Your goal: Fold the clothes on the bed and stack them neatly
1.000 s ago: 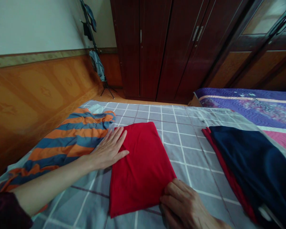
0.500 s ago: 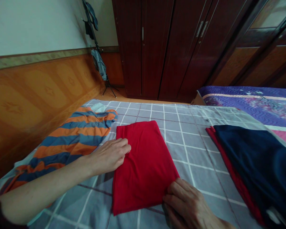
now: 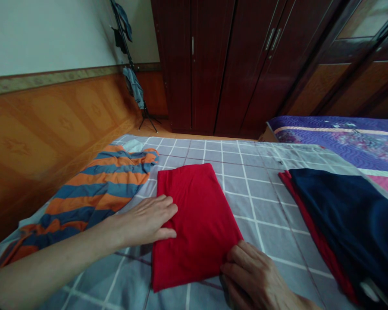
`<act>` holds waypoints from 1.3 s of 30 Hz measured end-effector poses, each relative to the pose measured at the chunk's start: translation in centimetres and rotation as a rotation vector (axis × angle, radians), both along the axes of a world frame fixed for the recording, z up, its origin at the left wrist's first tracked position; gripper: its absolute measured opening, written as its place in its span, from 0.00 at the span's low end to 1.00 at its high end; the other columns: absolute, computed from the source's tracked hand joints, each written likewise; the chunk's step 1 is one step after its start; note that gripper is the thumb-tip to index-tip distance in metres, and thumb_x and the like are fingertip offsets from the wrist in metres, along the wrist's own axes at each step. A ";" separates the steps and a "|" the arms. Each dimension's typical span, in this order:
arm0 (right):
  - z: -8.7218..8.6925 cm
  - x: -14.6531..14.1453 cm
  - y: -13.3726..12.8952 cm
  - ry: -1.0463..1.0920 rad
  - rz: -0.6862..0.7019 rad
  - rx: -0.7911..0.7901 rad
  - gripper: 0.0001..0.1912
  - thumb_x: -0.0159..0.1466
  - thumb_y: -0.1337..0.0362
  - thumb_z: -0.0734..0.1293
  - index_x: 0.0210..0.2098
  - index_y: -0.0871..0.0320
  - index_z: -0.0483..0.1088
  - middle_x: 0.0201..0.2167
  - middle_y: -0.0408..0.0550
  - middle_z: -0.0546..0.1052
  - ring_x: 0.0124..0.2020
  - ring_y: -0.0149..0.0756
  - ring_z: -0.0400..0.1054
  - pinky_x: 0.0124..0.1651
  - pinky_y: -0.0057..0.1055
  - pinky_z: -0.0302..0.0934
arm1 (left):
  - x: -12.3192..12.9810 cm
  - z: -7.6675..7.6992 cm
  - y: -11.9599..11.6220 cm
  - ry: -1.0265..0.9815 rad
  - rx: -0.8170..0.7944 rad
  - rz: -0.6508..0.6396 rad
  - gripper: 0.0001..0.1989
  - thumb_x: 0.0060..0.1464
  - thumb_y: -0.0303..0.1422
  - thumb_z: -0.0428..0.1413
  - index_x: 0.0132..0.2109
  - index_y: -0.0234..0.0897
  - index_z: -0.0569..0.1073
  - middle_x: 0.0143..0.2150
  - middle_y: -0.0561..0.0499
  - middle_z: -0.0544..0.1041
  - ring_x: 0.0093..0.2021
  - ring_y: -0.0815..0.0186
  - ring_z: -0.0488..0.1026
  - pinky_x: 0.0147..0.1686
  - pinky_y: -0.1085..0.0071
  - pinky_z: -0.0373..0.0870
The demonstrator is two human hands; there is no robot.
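A folded red cloth garment [image 3: 197, 219] lies flat on the checked grey bedsheet [image 3: 268, 241] in front of me. Across its left edge rests my left hand [image 3: 157, 217], palm down, with the thumb apart from the fingers. My right hand [image 3: 252, 271] pinches the garment's near right corner, its fingers bent and partly hiding that corner. Light wrinkles show on the red fabric near my left fingertips.
An orange and blue striped cloth [image 3: 97, 189] lies crumpled on the left. On the right is a folded stack with a dark navy garment [image 3: 345, 206] over red fabric. Beyond the bed stand a dark red wardrobe [image 3: 210, 77] and a coat rack [image 3: 127, 51].
My left hand has slid slightly nearer along the garment's left edge, and its thumb has spread away from the fingers. My right hand and the garment stay in place.
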State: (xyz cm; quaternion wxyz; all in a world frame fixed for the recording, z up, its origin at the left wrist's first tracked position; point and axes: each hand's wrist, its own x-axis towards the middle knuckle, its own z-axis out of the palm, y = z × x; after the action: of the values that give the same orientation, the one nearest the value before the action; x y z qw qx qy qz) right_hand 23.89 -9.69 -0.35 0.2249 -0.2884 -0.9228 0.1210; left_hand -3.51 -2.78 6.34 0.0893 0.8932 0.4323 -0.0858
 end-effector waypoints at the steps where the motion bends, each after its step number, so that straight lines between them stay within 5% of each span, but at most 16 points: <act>1: 0.0 0.0 0.0 0.003 -0.004 0.001 0.15 0.66 0.71 0.54 0.28 0.56 0.67 0.25 0.45 0.69 0.28 0.31 0.63 0.33 0.28 0.59 | 0.2 0.3 -0.3 0.037 -0.047 -0.019 0.10 0.55 0.40 0.56 0.35 0.37 0.68 0.37 0.49 0.72 0.38 0.61 0.71 0.38 0.67 0.65; 7: 1.1 0.1 -0.1 -0.009 -0.001 -0.018 0.15 0.66 0.71 0.54 0.27 0.57 0.66 0.25 0.45 0.68 0.28 0.31 0.62 0.32 0.28 0.58 | 1.8 2.5 -1.4 0.127 -0.188 -0.103 0.03 0.54 0.32 0.58 0.36 0.38 0.71 0.37 0.51 0.76 0.40 0.61 0.73 0.38 0.68 0.66; 12: 2.7 0.2 -0.2 -0.049 -0.010 -0.075 0.13 0.65 0.72 0.55 0.29 0.57 0.67 0.28 0.47 0.69 0.31 0.32 0.64 0.34 0.28 0.60 | 1.6 2.6 -1.8 0.167 -0.209 -0.094 0.05 0.53 0.31 0.58 0.30 0.38 0.71 0.30 0.52 0.75 0.33 0.61 0.73 0.32 0.68 0.64; 17: 2.2 0.2 -0.1 0.065 -0.004 -0.010 0.14 0.63 0.75 0.55 0.30 0.57 0.68 0.26 0.45 0.70 0.28 0.31 0.63 0.32 0.28 0.60 | 2.4 3.0 -2.7 0.104 -0.200 -0.114 0.09 0.56 0.34 0.56 0.29 0.38 0.73 0.28 0.52 0.75 0.33 0.62 0.73 0.34 0.68 0.67; 20: 2.2 0.2 0.1 0.140 -0.056 0.050 0.11 0.63 0.74 0.57 0.38 0.59 0.69 0.34 0.49 0.73 0.36 0.35 0.65 0.40 0.31 0.62 | 4.6 1.8 -3.8 -0.131 -0.099 -0.193 0.13 0.59 0.41 0.53 0.44 0.37 0.72 0.44 0.47 0.76 0.46 0.59 0.72 0.46 0.65 0.68; 23: 2.0 0.2 0.3 0.158 -0.068 0.044 0.09 0.63 0.72 0.59 0.40 0.61 0.69 0.38 0.52 0.72 0.41 0.37 0.64 0.44 0.33 0.63 | 6.3 -1.6 -4.7 -0.296 0.086 -0.330 0.37 0.57 0.52 0.48 0.64 0.30 0.55 0.64 0.37 0.59 0.65 0.51 0.52 0.63 0.55 0.50; 27: 1.0 0.3 0.5 0.132 -0.083 -0.032 0.10 0.63 0.74 0.57 0.32 0.59 0.68 0.31 0.49 0.70 0.34 0.35 0.63 0.37 0.32 0.61 | 5.9 -5.4 -5.1 -0.328 0.086 -0.365 0.45 0.57 0.55 0.45 0.68 0.29 0.40 0.69 0.35 0.46 0.69 0.51 0.40 0.65 0.49 0.40; 33: 0.7 0.4 0.3 0.097 -0.133 0.004 0.09 0.62 0.73 0.58 0.29 0.58 0.67 0.26 0.47 0.68 0.29 0.34 0.59 0.33 0.32 0.55 | 4.0 -4.2 -6.0 -0.221 -0.071 -0.240 0.47 0.54 0.57 0.46 0.69 0.35 0.38 0.69 0.35 0.40 0.68 0.46 0.37 0.62 0.44 0.46; 39: 1.1 0.3 0.5 0.118 -0.152 0.038 0.09 0.61 0.75 0.57 0.31 0.59 0.67 0.30 0.49 0.69 0.33 0.36 0.60 0.36 0.32 0.57 | 3.5 -4.6 -4.3 -0.224 0.016 -0.109 0.45 0.56 0.56 0.45 0.69 0.35 0.39 0.70 0.38 0.39 0.69 0.48 0.35 0.64 0.45 0.41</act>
State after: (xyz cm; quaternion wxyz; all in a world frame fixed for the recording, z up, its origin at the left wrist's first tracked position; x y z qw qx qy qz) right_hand 24.16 -9.17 0.78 0.2929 -0.3455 -0.8856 0.1029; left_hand -0.03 -7.05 1.72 0.1252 0.9201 0.3710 0.0131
